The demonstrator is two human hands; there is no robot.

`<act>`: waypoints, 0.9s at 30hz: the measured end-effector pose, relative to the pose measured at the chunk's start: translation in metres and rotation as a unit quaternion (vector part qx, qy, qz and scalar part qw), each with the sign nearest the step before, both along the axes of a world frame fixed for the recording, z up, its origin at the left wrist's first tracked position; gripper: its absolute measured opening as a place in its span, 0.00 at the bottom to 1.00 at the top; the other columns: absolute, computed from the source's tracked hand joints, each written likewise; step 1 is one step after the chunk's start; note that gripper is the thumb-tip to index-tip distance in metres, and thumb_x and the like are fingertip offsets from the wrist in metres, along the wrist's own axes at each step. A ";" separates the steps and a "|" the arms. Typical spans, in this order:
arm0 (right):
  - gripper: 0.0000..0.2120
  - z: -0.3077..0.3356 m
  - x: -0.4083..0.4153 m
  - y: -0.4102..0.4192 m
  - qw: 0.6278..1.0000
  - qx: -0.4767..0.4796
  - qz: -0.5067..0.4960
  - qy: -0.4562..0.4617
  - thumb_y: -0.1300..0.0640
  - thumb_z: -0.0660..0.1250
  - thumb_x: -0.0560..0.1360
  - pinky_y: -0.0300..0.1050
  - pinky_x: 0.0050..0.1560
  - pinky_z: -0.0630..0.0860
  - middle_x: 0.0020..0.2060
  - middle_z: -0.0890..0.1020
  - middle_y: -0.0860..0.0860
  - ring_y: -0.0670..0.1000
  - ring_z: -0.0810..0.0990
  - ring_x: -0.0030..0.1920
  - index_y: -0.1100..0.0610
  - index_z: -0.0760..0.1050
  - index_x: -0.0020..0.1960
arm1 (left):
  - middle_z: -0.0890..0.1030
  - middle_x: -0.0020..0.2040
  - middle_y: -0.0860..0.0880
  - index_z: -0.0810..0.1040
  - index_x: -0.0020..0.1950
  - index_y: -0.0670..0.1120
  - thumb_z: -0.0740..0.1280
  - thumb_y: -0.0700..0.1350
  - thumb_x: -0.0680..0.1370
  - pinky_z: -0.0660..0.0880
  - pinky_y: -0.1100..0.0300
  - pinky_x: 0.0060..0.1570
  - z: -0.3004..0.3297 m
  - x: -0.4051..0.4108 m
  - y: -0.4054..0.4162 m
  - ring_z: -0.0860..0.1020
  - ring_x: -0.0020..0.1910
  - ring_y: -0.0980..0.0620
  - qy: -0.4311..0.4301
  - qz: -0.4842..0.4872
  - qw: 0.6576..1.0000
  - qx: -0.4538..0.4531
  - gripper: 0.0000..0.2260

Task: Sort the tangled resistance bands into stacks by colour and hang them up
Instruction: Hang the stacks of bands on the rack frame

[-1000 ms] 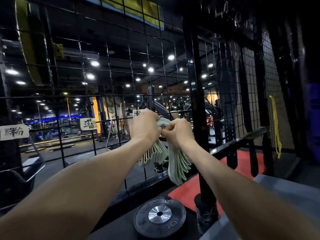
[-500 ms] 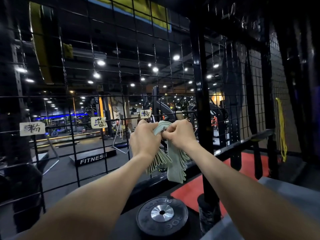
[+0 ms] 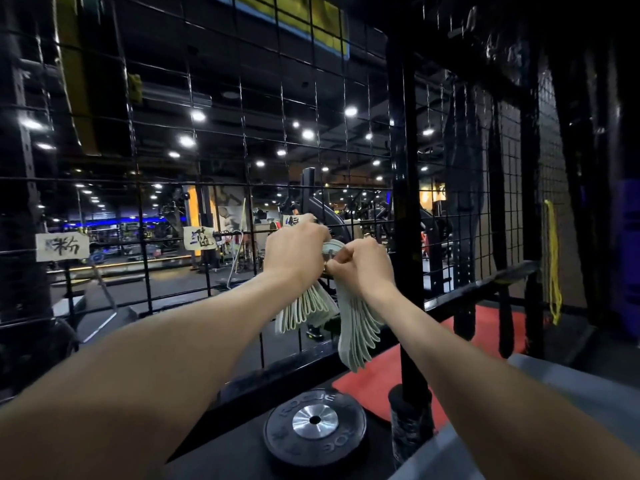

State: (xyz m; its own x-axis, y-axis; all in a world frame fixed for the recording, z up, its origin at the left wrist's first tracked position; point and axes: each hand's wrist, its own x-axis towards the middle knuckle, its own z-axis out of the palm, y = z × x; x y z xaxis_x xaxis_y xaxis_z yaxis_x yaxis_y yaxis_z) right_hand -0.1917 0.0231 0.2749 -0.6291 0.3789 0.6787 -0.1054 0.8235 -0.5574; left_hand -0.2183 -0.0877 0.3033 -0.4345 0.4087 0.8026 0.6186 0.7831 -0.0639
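Note:
A stack of pale green resistance bands [image 3: 356, 327] is folded over at the top and hangs in two fanned bundles against the black wire grid panel [image 3: 221, 161]. My left hand [image 3: 294, 249] grips the left side of the fold, fingers curled round the bands. My right hand [image 3: 363, 266] pinches the right side of the fold, right beside the left hand. The fold sits at the grid, just under a paper label half hidden by my left hand; whether it hangs on a hook is hidden by my hands.
Two paper labels [image 3: 62, 247] [image 3: 199, 238] hang on the grid to the left. A black upright post [image 3: 403, 202] stands right of the bands. A yellow band [image 3: 553, 261] hangs at far right. Below lie a black weight plate [image 3: 315, 422] and a red mat [image 3: 398, 375].
Both hands with the green bands have stayed together at the grid. The view has shifted slightly, so the grid labels now sit further right in the frame.

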 end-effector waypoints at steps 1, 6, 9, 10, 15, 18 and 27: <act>0.11 0.001 0.001 -0.002 1.000 -0.002 -0.001 0.007 0.54 0.70 0.68 0.49 0.52 0.77 0.28 0.77 0.45 0.50 0.80 0.39 0.50 0.76 0.28 | 0.75 0.55 0.49 0.78 0.58 0.51 0.67 0.40 0.75 0.71 0.55 0.39 0.002 0.001 -0.001 0.79 0.46 0.45 -0.006 0.002 1.000 0.004 0.13; 0.12 0.002 0.008 -0.013 1.000 -0.017 0.020 0.002 0.55 0.68 0.66 0.49 0.47 0.77 0.25 0.76 0.47 0.52 0.80 0.37 0.54 0.75 0.25 | 0.75 0.59 0.49 0.77 0.61 0.52 0.69 0.42 0.73 0.72 0.55 0.45 -0.003 0.008 -0.014 0.79 0.51 0.46 -0.036 0.016 0.998 0.042 0.16; 0.09 0.002 0.009 -0.013 0.999 -0.024 0.034 0.004 0.55 0.69 0.66 0.49 0.44 0.78 0.28 0.79 0.50 0.53 0.80 0.37 0.59 0.79 0.31 | 0.74 0.59 0.49 0.77 0.61 0.52 0.69 0.43 0.74 0.73 0.54 0.49 -0.008 0.008 -0.015 0.78 0.51 0.46 -0.046 0.005 0.998 0.052 0.16; 0.09 0.003 0.008 -0.011 0.999 -0.021 0.039 0.002 0.54 0.70 0.66 0.48 0.44 0.78 0.29 0.79 0.50 0.53 0.80 0.37 0.60 0.80 0.32 | 0.74 0.58 0.50 0.77 0.62 0.52 0.69 0.43 0.74 0.74 0.54 0.49 -0.008 0.006 -0.015 0.78 0.51 0.47 -0.053 0.002 0.997 0.060 0.16; 0.07 -0.001 0.002 -0.006 0.995 0.004 0.080 -0.052 0.53 0.73 0.70 0.48 0.46 0.76 0.35 0.79 0.49 0.51 0.77 0.40 0.57 0.81 0.39 | 0.75 0.54 0.52 0.79 0.59 0.52 0.69 0.44 0.74 0.71 0.57 0.41 -0.019 -0.004 -0.020 0.78 0.45 0.47 -0.072 -0.020 0.994 0.085 0.13; 0.07 -0.007 0.003 0.000 0.991 0.057 0.104 -0.055 0.52 0.73 0.70 0.50 0.47 0.76 0.41 0.78 0.50 0.50 0.76 0.43 0.56 0.81 0.41 | 0.75 0.53 0.50 0.79 0.60 0.51 0.68 0.43 0.75 0.68 0.58 0.38 -0.027 -0.006 -0.022 0.78 0.44 0.46 -0.059 -0.024 0.994 0.088 0.14; 0.15 -0.030 -0.010 -0.004 0.990 0.127 0.051 0.039 0.54 0.66 0.74 0.48 0.44 0.74 0.54 0.73 0.48 0.50 0.75 0.50 0.52 0.66 0.59 | 0.75 0.50 0.50 0.78 0.59 0.52 0.68 0.44 0.74 0.71 0.57 0.38 -0.032 -0.005 -0.022 0.78 0.42 0.47 -0.060 -0.024 0.992 0.106 0.13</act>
